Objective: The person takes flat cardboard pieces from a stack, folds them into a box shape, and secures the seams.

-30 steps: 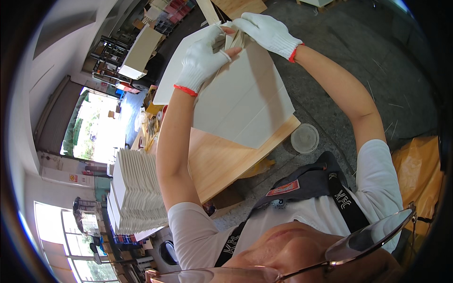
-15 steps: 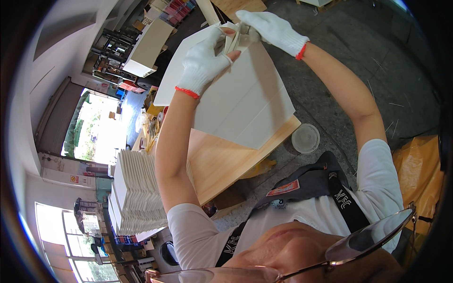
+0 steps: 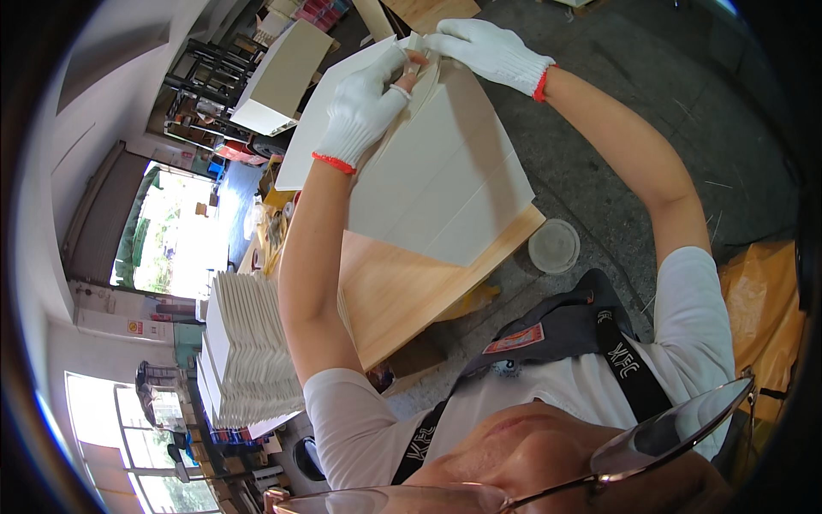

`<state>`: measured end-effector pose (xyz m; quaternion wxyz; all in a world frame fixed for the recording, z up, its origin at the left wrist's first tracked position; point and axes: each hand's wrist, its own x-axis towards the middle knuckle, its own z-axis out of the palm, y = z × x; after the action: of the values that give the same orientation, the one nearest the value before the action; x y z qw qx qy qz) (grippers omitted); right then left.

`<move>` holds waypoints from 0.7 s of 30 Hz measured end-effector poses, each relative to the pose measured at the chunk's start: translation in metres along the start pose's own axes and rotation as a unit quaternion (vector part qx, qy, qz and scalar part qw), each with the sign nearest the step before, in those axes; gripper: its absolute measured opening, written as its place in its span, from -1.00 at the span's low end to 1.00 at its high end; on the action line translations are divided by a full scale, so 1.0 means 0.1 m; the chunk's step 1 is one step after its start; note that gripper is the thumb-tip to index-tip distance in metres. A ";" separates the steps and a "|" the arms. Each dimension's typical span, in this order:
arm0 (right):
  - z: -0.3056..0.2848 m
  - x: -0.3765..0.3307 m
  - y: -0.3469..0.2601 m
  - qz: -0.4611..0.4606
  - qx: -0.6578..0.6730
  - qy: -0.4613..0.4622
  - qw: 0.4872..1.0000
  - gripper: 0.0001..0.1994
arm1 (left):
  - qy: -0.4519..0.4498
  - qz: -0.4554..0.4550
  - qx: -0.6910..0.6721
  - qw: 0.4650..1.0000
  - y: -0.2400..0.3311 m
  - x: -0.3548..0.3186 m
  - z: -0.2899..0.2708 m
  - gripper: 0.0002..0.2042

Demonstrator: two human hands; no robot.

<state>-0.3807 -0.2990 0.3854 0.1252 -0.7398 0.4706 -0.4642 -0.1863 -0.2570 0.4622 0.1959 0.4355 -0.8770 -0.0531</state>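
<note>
Both arms raised & extended fwd, elbows slightly bent. Left hand (image 3: 366,107) gloved white w/ red cuff, fingers curled, pinching. Right hand (image 3: 490,50) same glove, fingers flexed, fingertips meeting left's. Forearms bare.

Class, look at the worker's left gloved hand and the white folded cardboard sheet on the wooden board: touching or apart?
Touching. The head view shows the left hand pressed onto the white cardboard sheet, fingers pinching its top fold.
</note>
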 end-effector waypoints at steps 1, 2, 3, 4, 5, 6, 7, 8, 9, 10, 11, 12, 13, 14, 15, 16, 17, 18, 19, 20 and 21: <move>0.00 0.00 0.01 0.026 0.024 -0.016 0.999 -0.53 | 0.003 0.010 -0.009 1.000 -0.01 0.00 0.00 -0.76; -0.01 -0.01 0.00 0.052 0.049 -0.031 0.997 -0.52 | -0.007 -0.014 -0.024 1.000 0.00 -0.01 0.00 -0.74; -0.01 -0.02 -0.01 0.079 0.073 -0.047 0.993 -0.51 | -0.017 -0.039 -0.039 0.998 0.02 -0.02 0.02 -0.71; -0.02 -0.04 -0.02 0.080 0.078 -0.047 0.993 -0.50 | -0.027 -0.063 -0.054 0.996 0.03 -0.02 0.03 -0.68; -0.02 -0.05 -0.03 0.082 0.083 -0.048 0.992 -0.50 | -0.022 -0.057 -0.057 0.996 0.01 -0.02 0.04 -0.67; -0.04 -0.05 -0.04 0.083 0.087 -0.047 0.992 -0.49 | -0.018 -0.050 -0.060 0.997 -0.03 0.00 0.05 -0.66; -0.03 -0.05 -0.02 0.078 0.088 -0.039 0.992 -0.49 | -0.013 -0.042 -0.063 0.997 -0.06 0.00 0.05 -0.65; 0.00 -0.06 0.00 0.074 0.090 -0.031 0.993 -0.50 | -0.013 -0.044 -0.066 0.997 -0.05 0.00 0.05 -0.65; 0.01 -0.05 0.01 0.069 0.092 -0.023 0.993 -0.50 | -0.012 -0.047 -0.069 0.996 -0.05 0.00 0.06 -0.65; 0.01 -0.05 0.01 0.071 0.089 -0.027 0.993 -0.50 | -0.012 -0.049 -0.072 0.996 -0.04 0.00 0.07 -0.66; 0.00 -0.06 0.01 0.074 0.086 -0.030 0.993 -0.50 | -0.017 -0.054 -0.070 0.996 -0.01 0.00 0.06 -0.66; -0.01 -0.06 0.00 0.077 0.082 -0.033 0.993 -0.51 | -0.023 -0.058 -0.069 0.996 0.06 0.00 0.04 -0.67; -0.01 -0.05 0.01 0.079 0.081 -0.031 0.993 -0.51 | -0.030 -0.062 -0.068 0.995 0.09 0.00 0.02 -0.67; 0.00 -0.04 0.01 0.080 0.080 -0.028 0.993 -0.51 | -0.030 -0.048 -0.064 0.996 0.09 -0.01 0.01 -0.67; 0.02 -0.04 0.02 0.081 0.079 -0.027 0.993 -0.52 | -0.031 -0.035 -0.061 0.997 0.07 -0.03 0.01 -0.66; 0.00 -0.05 0.02 0.022 0.038 0.008 0.999 -0.52 | -0.033 -0.023 -0.057 0.998 0.06 -0.04 0.01 -0.65; -0.06 -0.08 0.04 -0.037 -0.003 0.043 0.998 -0.53 | -0.022 -0.010 -0.029 0.999 0.07 -0.04 0.00 -0.62; -0.14 -0.09 0.05 -0.097 -0.045 0.078 0.991 -0.53 | -0.010 0.003 -0.003 1.000 0.08 -0.04 -0.01 -0.59; -0.26 -0.08 0.01 -0.024 0.039 0.032 0.998 -0.54 | 0.003 0.016 0.024 1.000 0.08 -0.04 -0.02 -0.56; -0.41 -0.06 -0.03 0.050 0.122 -0.014 0.991 -0.56 | 0.016 0.020 0.035 0.999 0.09 -0.03 -0.02 -0.52; -0.49 -0.07 -0.05 0.125 0.204 -0.063 0.969 -0.56 | 0.028 0.021 0.045 0.998 0.11 -0.02 0.00 -0.49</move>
<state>-0.4180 -0.2785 0.4109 0.3594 -0.6621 0.4458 -0.4835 -0.1929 -0.2488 0.4645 0.2020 0.4267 -0.8815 0.0027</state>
